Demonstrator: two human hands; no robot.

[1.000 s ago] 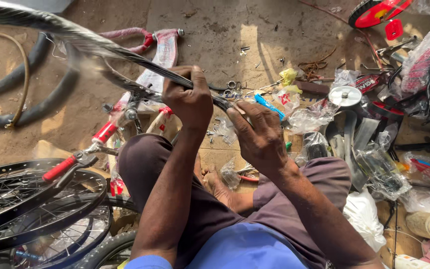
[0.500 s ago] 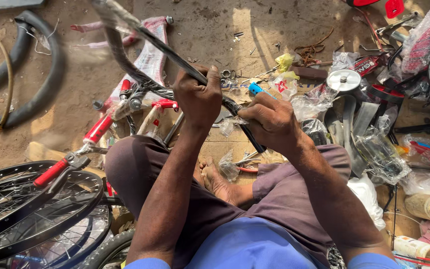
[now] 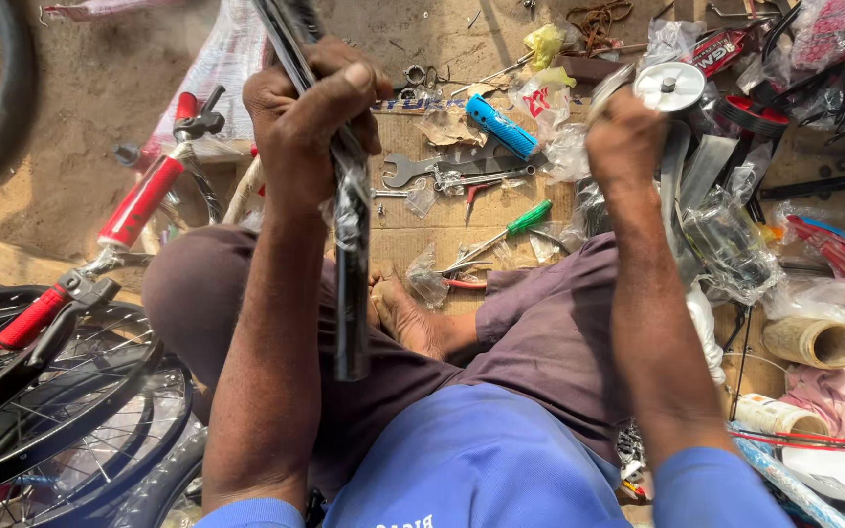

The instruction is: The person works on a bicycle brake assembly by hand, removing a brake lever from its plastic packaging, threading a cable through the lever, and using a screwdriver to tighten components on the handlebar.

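Head view: left hand (image 3: pixel 310 117) is clenched around a black mudguard strip (image 3: pixel 349 264) partly sleeved in clear plastic; strip runs from 12 o'clock down to frame centre, over the lap. Right hand (image 3: pixel 628 147) at 2 o'clock is fisted, pinching a pulled-off end of clear plastic wrap (image 3: pixel 603 93). Between the hands on cardboard (image 3: pixel 413 240): spanner (image 3: pixel 432 168), blue grip (image 3: pixel 503 127), green screwdriver (image 3: pixel 511 227). Red-gripped handlebar (image 3: pixel 139 200) at 9 o'clock.

A blue grip (image 3: pixel 502 127), spanner (image 3: pixel 413 168) and green screwdriver (image 3: pixel 515 224) (all on cardboard (image 3: pixel 405 230)).
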